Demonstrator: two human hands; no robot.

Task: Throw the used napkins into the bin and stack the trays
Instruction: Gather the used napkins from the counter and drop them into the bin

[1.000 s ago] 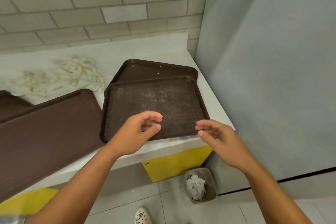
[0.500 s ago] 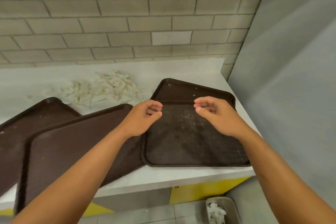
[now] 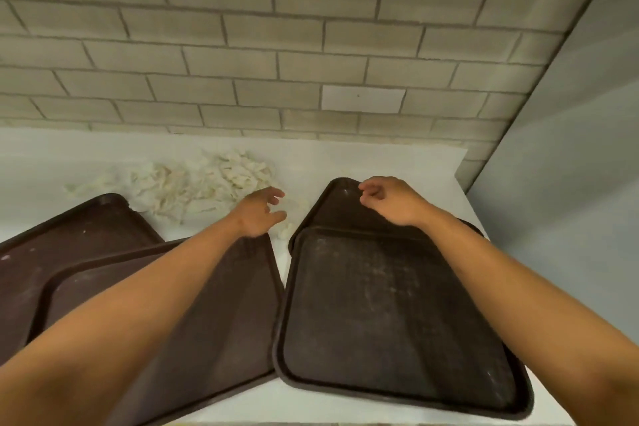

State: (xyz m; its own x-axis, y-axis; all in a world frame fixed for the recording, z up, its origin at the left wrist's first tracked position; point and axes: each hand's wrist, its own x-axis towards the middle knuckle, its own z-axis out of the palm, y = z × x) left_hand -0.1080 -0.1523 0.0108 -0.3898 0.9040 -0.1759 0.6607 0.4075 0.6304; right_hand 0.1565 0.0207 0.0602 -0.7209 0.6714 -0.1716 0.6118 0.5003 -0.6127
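Several brown trays lie on the white counter (image 3: 397, 162). At the right, one tray (image 3: 387, 315) lies on top of another tray (image 3: 340, 204) that juts out behind it. Two overlapping trays sit at the left, the nearer tray (image 3: 221, 308) over the farther tray (image 3: 76, 235). A pile of crumpled white napkins (image 3: 200, 183) lies at the back. My left hand (image 3: 259, 213) hovers with relaxed fingers just right of the pile, above a few stray napkins (image 3: 287, 226). My right hand (image 3: 387, 201) hangs loosely curled over the rear tray's far corner, holding nothing.
A tiled brick wall (image 3: 276, 55) runs behind the counter. A grey panel (image 3: 567, 162) closes off the right side. The bin is out of view.
The view has tilted up from the floor and bin to the counter and wall. Both hands have reached forward from the near tray toward the napkins and the rear tray.
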